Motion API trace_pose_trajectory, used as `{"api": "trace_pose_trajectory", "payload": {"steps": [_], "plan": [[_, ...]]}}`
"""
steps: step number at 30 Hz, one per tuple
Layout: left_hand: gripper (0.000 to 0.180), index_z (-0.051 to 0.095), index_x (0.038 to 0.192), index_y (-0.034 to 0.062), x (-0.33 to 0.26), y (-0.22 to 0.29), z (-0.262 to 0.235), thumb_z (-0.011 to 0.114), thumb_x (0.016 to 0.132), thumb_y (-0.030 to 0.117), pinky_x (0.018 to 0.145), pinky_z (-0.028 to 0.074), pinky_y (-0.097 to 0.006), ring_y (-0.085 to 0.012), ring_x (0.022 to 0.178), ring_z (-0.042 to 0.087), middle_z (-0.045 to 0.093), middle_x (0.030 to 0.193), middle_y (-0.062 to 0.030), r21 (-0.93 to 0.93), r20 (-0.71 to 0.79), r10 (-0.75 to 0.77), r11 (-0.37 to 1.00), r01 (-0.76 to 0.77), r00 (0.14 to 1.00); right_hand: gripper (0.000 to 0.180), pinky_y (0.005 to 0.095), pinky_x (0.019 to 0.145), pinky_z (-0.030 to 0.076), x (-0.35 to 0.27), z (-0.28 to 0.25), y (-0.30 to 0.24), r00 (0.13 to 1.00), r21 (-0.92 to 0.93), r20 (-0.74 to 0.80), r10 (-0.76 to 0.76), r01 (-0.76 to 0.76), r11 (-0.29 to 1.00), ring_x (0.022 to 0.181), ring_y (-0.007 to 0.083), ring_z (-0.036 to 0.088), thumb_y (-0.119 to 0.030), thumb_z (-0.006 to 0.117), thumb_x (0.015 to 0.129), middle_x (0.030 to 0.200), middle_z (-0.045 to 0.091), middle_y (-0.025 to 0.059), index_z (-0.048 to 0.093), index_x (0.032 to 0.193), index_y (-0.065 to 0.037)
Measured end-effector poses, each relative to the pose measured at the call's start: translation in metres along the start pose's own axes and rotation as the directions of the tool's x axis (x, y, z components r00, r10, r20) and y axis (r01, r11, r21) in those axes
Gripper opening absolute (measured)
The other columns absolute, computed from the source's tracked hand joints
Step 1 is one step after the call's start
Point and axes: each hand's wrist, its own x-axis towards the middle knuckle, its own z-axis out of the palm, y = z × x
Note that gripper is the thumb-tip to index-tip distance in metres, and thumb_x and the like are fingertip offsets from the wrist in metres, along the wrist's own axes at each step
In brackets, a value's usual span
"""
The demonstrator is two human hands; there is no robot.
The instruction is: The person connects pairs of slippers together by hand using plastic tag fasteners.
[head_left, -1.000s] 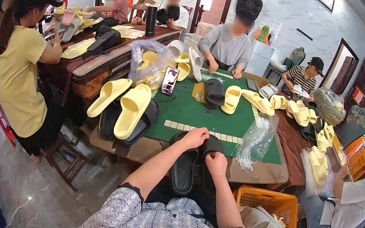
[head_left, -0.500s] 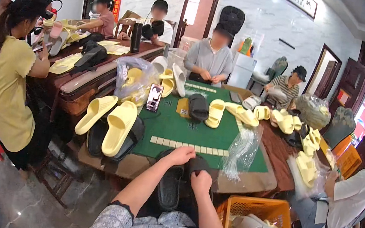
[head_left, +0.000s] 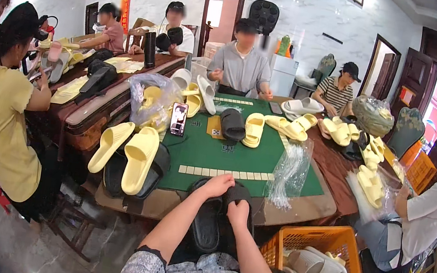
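Observation:
A pair of black slippers lies at the near edge of the green table, partly over my lap. My left hand [head_left: 218, 185] reaches across to the strap of the right-hand black slipper [head_left: 238, 191], its fingers pinched together at the strap. Over that same strap, my right hand [head_left: 238, 212] is closed, with the thumb on the side nearest me. Whatever lies between the fingertips is too small to make out. The left-hand black slipper [head_left: 206, 234] rests beneath my left forearm, its insole facing up.
Yellow slippers [head_left: 140, 160] stand at the left on black ones. A phone [head_left: 178, 119] leans upright near a plastic bag [head_left: 150, 99]. White tiles [head_left: 226, 173] line the green mat [head_left: 199, 153]. Clear strips in plastic [head_left: 289, 174] lie right. An orange basket [head_left: 282, 237] holds slippers. Co-workers sit around.
My hands stay on the same black slipper, with only slight shifts of the fingers. The view has tilted a little. The co-worker opposite has parted their hands.

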Motion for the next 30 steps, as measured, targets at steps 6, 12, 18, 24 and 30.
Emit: {"api": "trace_pose_trajectory", "payload": {"steps": [6, 12, 18, 24, 30], "plan": [[0.018, 0.058, 0.095, 0.0020, -0.005, -0.002, -0.005, 0.054, 0.091, 0.020, 0.080, 0.047, -0.036, -0.0286, 0.087, 0.060, 0.062, 0.090, -0.0145, 0.050, 0.006, -0.037, 0.998, 0.036, 0.999, 0.014, 0.0283, 0.044, 0.041, -0.005, -0.010, -0.043, 0.930, 0.418, 0.163, 0.330, -0.368, 0.830, 0.046, 0.0150, 0.049, -0.005, 0.053, 0.077, 0.065, 0.057, 0.0072, 0.061, 0.084, 0.004], [0.016, 0.059, 0.094, 0.0023, -0.002, 0.005, -0.009, 0.053, 0.094, 0.017, 0.080, 0.046, -0.028, -0.0125, 0.085, 0.057, 0.062, 0.088, -0.0030, -0.183, 0.128, -0.126, 0.972, 0.148, 0.984, 0.004, 0.0317, 0.045, 0.035, 0.002, -0.007, -0.032, 0.848, 0.585, 0.230, 0.478, -0.513, 0.628, 0.047, 0.0164, 0.046, 0.002, 0.052, 0.077, 0.064, 0.055, 0.0070, 0.055, 0.075, 0.004], [0.008, 0.062, 0.090, 0.0022, -0.008, -0.008, -0.008, 0.060, 0.090, 0.011, 0.081, 0.048, -0.026, -0.0111, 0.086, 0.060, 0.065, 0.089, -0.0023, -0.497, 0.077, -0.139, 0.853, 0.159, 0.987, 0.008, 0.0279, 0.044, 0.036, -0.002, -0.003, -0.031, 0.860, 0.571, 0.237, 0.452, -0.500, 0.651, 0.049, 0.0148, 0.047, 0.001, 0.053, 0.075, 0.068, 0.055, 0.0065, 0.057, 0.081, 0.004], [0.017, 0.069, 0.095, -0.0003, -0.007, -0.003, -0.005, 0.066, 0.086, 0.014, 0.080, 0.048, -0.026, -0.0110, 0.083, 0.062, 0.069, 0.089, -0.0049, -0.430, 0.017, -0.200, 0.883, 0.187, 0.980, 0.011, 0.0294, 0.052, 0.041, -0.001, -0.004, -0.021, 0.849, 0.618, 0.285, 0.445, -0.517, 0.593, 0.056, 0.0164, 0.051, 0.003, 0.050, 0.074, 0.071, 0.056, 0.0067, 0.058, 0.082, 0.003], [0.016, 0.069, 0.088, -0.0017, -0.008, -0.024, -0.005, 0.063, 0.084, 0.012, 0.075, 0.049, -0.025, -0.0116, 0.078, 0.063, 0.069, 0.082, -0.0052, -0.393, -0.271, -0.252, 0.910, 0.132, 0.929, 0.014, 0.0331, 0.066, 0.047, 0.001, -0.015, -0.007, 0.882, 0.497, 0.470, -0.005, -0.260, 0.828, 0.067, 0.0180, 0.056, 0.001, 0.056, 0.085, 0.071, 0.061, 0.0087, 0.062, 0.073, 0.004]]}}
